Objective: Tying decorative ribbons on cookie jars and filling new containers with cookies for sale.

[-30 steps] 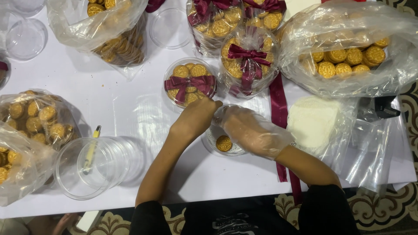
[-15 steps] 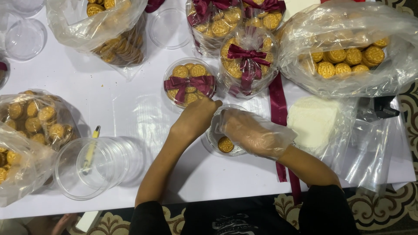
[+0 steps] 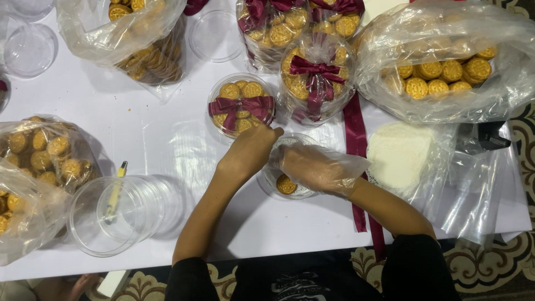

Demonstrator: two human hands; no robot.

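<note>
A white tabletop (image 3: 139, 139) stands over patterned carpet (image 3: 473, 262). Near the person, the bare left hand (image 3: 251, 150) grips the rim of a small round clear plastic tub (image 3: 287, 167) at the table's centre. The right hand (image 3: 315, 164), in a loose clear glove, reaches into the tub beside a golden biscuit (image 3: 286, 184); whether it pinches anything cannot be told. Beyond sit ribbon-tied biscuit tubs (image 3: 241, 105). Since the earlier frame, little has moved.

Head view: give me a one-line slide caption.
Bare left hand steadies a clear tub while the plastic-gloved right hand sets round cookies inside.
</note>
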